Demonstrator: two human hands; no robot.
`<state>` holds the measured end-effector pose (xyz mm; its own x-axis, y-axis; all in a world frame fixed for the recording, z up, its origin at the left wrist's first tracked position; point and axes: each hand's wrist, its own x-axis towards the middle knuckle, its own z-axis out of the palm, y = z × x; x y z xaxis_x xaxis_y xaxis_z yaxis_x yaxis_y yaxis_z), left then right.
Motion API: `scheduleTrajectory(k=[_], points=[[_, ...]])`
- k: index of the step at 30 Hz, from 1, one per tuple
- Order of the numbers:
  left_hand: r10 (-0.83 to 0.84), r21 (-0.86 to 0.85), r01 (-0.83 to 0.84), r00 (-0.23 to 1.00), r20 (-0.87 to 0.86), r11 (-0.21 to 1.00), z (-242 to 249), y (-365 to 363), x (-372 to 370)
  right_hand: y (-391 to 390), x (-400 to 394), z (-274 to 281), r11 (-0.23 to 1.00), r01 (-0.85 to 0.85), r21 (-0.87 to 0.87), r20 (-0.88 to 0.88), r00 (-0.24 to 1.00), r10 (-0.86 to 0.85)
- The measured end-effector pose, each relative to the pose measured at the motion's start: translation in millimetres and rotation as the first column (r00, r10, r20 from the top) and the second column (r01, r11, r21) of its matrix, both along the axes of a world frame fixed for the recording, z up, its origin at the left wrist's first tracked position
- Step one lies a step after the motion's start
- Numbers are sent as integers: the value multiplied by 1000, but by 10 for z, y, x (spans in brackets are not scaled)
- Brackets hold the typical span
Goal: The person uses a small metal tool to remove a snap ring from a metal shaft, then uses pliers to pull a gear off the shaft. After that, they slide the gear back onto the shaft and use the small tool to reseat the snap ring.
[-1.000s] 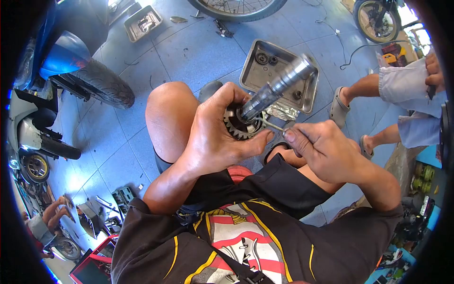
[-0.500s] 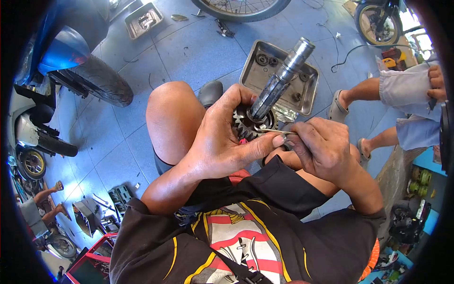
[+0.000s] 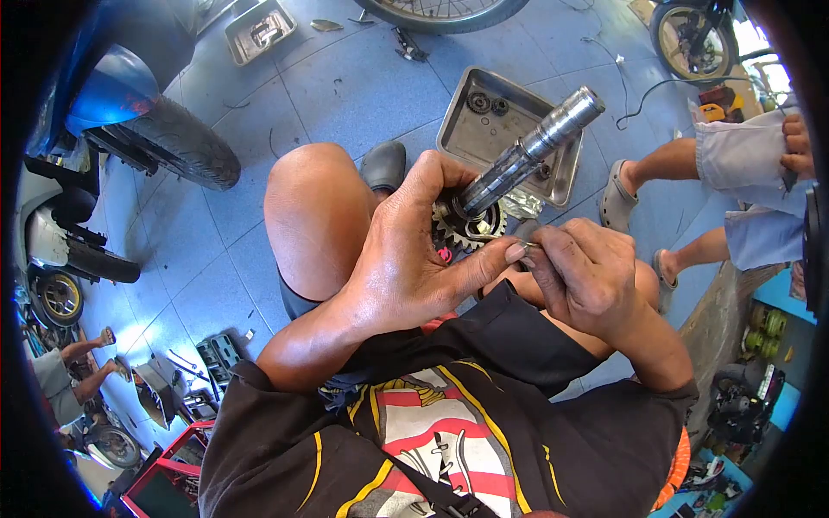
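Observation:
A splined metal gear shaft [image 3: 540,147] rises at a slant to the right from between my hands. Around its lower part sits a toothed gear [image 3: 498,226], partly covered by my fingers. My left hand [image 3: 397,250] is wrapped round the gear end, its thumb stretched across below the gear. Close beside that thumb tip, my right hand [image 3: 591,269] pinches a thin metal piece [image 3: 528,246] between thumb and forefinger. Most of this piece is hidden by the fingertips, and I cannot tell its kind.
Beyond the shaft, a metal tray [image 3: 475,129] holds small gears [image 3: 479,103] and rings. A second tray [image 3: 237,50] lies farther off. Motorcycle wheels [image 3: 177,142] stand to the left. On the right is another person's clog [image 3: 618,198]. A red toolbox [image 3: 142,494] sits at lower left.
The shaft has tipped further right, its free end moving right and slightly down. The gear has turned with it, and less of the thin metal piece shows now. Both hands keep nearly the same place.

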<state>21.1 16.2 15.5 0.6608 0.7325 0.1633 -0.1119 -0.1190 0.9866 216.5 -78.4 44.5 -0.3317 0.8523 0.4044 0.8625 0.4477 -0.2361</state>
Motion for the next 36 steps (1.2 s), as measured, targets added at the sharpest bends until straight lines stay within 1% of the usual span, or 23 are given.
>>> scheduleTrajectory(k=[1, 2, 3, 4, 5, 6, 10, 14, 16, 17, 19, 20, 22, 23, 24, 25, 26, 28, 29, 31, 32, 34, 36], points=[[-3, -45, 3, 1000, -12, 999, 13, -1, -1, -5, -10, 2, 1000, 14, 23, 40, 999, -14], [-8, -89, 5, 1000, -25, 996, 19, -6, -2, -23, -26, 20, 1000, 14, 23, 40, 999, -15], [-8, -88, 6, 1000, -26, 996, 6, -1, -5, -40, -45, 50, 998, 29, 51, 114, 993, -35], [-11, -49, 9, 999, -31, 999, -22, 8, -11, -48, -58, 65, 996, 43, 81, 186, 981, -57], [-15, -11, 14, 999, -37, 1000, -36, 9, -16, -54, -68, 60, 996, 44, 82, 185, 981, -58], [-17, -11, 17, 999, -38, 1000, -32, 7, -16, -63, -75, 52, 992, 43, 116, 213, 975, -67], [-37, -61, 34, 998, -43, 998, -28, -4, -10, -88, -75, 54, 982, 36, 186, 288, 953, -90], [-30, -100, 25, 999, -44, 995, -30, -28, 0, -111, -71, 85, 979, 32, 199, 361, 927, -103], [-35, -81, 30, 997, -66, 996, -21, -19, -7, -110, -71, 105, 985, 31, 172, 385, 918, -96], [-38, -62, 33, 995, -88, 998, -15, -17, -12, -111, -81, 120, 985, 32, 171, 385, 918, -97], [-25, -65, 19, 996, -87, 998, -7, -21, -2, -105, -106, 144, 993, 80, 83, 305, 947, -102], [-12, -70, 6, 996, -86, 998, -5, -22, 4, -102, -121, 137, 993, 82, 83, 304, 947, -103], [-6, -68, 1, 997, -72, 998, -15, -21, 13, -98, -149, 115, 991, 136, -7, 170, 976, -133], [1, -66, -5, 998, -57, 998, -17, -21, 15, -100, -156, 110, 991, 137, -7, 170, 976, -133], [1, -65, -4, 998, -57, 998, -12, -21, 15, -103, -161, 105, 988, 145, -48, 134, 981, -138], [0, -58, -4, 997, -76, 998, -4, -24, 10, -109, -166, 99, 984, 152, -90, 97, 985, -144], [-2, -49, -3, 996, -93, 999, 2, -27, 8, -111, -158, 89, 984, 154, -90, 97, 985, -145], [-1, -38, -3, 995, -99, 999, 1, -27, 13, -100, -130, 72, 975, 118, -191, 2, 993, -120], [-1, -28, -2, 994, -105, 1000, 0, -28, 13, -100, -135, 77, 974, 120, -192, 1, 993, -122], [-7, -53, 2, 994, -107, 999, 25, -30, 13, -101, -143, 105, 984, 141, -105, 159, 980, -124], [-10, -75, 2, 994, -108, 997, 29, -36, 16, -110, -141, 111, 984, 145, -103, 158, 979, -128], [-17, -86, 8, 994, -104, 996, 16, -59, 14, -134, -142, 118, 991, 125, -47, 259, 960, -109], [-23, -101, 13, 995, -99, 995, 3, -67, 12, -143, -144, 110, 992, 123, -34, 269, 957, -109]])
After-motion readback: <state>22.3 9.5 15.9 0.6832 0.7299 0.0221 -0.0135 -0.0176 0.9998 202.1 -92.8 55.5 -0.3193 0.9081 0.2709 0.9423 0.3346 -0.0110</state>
